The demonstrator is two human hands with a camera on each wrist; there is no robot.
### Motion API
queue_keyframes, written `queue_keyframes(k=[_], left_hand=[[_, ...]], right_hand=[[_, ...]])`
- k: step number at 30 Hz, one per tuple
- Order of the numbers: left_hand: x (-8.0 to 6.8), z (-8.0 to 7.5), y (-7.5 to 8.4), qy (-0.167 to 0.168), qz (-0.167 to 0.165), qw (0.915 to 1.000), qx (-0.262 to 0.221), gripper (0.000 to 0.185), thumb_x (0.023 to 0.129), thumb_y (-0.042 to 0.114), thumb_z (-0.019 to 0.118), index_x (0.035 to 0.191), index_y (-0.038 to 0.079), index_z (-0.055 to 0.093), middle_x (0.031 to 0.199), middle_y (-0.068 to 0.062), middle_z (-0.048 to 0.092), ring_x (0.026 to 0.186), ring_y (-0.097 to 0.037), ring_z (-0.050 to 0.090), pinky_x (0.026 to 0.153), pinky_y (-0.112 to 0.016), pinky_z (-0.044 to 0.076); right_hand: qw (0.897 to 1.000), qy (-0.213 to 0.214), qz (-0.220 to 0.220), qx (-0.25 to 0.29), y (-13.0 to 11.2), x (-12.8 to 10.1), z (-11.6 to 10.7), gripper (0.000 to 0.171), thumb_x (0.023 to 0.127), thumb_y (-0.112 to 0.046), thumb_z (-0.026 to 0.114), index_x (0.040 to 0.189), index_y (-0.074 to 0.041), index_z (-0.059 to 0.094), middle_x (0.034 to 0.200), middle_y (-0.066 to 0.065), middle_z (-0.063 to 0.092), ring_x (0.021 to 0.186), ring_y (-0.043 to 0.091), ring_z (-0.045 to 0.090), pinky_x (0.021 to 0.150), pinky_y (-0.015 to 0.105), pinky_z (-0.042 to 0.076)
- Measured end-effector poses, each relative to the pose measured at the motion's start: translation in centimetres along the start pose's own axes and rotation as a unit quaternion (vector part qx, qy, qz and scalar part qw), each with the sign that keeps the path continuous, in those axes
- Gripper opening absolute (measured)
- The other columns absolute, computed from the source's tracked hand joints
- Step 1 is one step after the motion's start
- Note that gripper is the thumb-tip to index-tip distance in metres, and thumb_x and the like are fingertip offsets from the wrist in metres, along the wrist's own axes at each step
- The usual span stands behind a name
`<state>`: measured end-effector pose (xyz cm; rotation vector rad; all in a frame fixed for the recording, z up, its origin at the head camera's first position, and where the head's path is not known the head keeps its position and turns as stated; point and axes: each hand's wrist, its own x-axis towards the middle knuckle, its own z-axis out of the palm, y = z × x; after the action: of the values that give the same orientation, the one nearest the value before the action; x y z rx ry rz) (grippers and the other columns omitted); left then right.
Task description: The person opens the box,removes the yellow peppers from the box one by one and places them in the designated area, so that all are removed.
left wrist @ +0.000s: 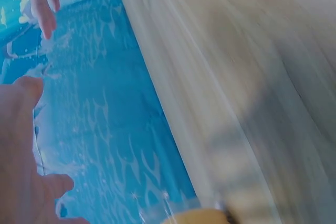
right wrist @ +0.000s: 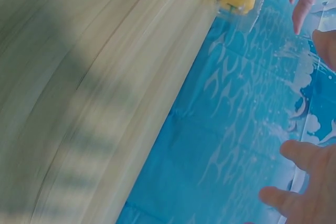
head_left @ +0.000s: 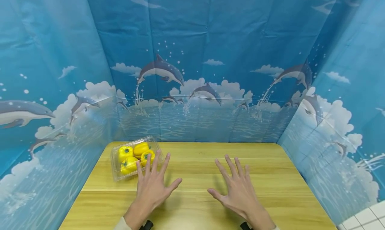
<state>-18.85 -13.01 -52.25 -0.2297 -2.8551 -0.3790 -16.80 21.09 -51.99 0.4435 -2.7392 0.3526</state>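
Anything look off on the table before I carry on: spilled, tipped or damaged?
Nothing stands out. The clear plastic box sits flat at the table's far left corner, slightly angled to the edge, with the yellow peppers all inside it. The left hand and right hand are spread open, holding nothing.

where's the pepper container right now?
In the head view the clear container of yellow peppers sits at the table's far-left corner, just beyond the left hand's fingertips; the right hand is well away.
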Motion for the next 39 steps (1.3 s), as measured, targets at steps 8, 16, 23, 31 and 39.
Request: queue_keyframes(k=[8,16,23,31,39], left_hand=[[0.5,0.2,-2.8,-0.019,-0.054,0.9984,-0.003,0.106,0.104,0.090,0.058,0.188,0.040,0.018,0.200,-0.008,-0.004,0.183,-0.052,0.006,0.136,-0.093,-0.002],[0.8,0.4,-5.9,-0.020,-0.079,0.9966,-0.003,0.103,0.108,0.082,0.061,0.189,0.029,0.024,0.198,-0.019,0.003,0.180,-0.061,0.011,0.133,-0.096,-0.004],[0.7,0.4,-8.1,-0.030,-0.100,0.9945,-0.001,0.103,0.110,0.086,0.051,0.189,0.024,0.024,0.197,-0.023,0.002,0.179,-0.064,0.006,0.130,-0.097,-0.008],[0.7,0.8,-9.7,0.003,-0.089,0.9960,-0.003,0.094,0.113,0.069,0.066,0.187,0.021,0.032,0.194,-0.029,0.014,0.177,-0.065,0.010,0.128,-0.100,-0.006],[0.4,1.0,-10.2,0.027,-0.083,0.9961,-0.005,0.087,0.112,0.058,0.074,0.183,0.022,0.041,0.194,-0.026,0.021,0.177,-0.064,0.015,0.128,-0.101,0.004]], right_hand=[[1.000,0.004,-0.022,0.009,-1.1,0.5,0.9,0.097,0.101,-0.076,0.078,0.183,-0.038,0.041,0.190,0.013,0.041,0.172,0.056,0.040,0.130,0.088,0.035],[0.999,0.016,-0.040,0.020,-2.0,1.1,1.5,0.095,0.103,-0.067,0.080,0.183,-0.034,0.042,0.187,0.016,0.043,0.170,0.056,0.043,0.131,0.086,0.037],[0.997,0.032,-0.060,0.038,-2.9,2.0,1.9,0.089,0.103,-0.053,0.083,0.180,-0.028,0.048,0.185,0.019,0.047,0.165,0.058,0.050,0.130,0.085,0.040],[0.996,0.028,-0.077,0.044,-3.9,3.1,2.3,0.087,0.102,-0.053,0.084,0.179,-0.028,0.050,0.184,0.018,0.048,0.163,0.056,0.053,0.131,0.082,0.041],[0.994,0.018,-0.093,0.056,-4.9,3.8,3.0,0.085,0.103,-0.052,0.084,0.177,-0.027,0.052,0.184,0.018,0.048,0.161,0.053,0.055,0.132,0.079,0.043]])
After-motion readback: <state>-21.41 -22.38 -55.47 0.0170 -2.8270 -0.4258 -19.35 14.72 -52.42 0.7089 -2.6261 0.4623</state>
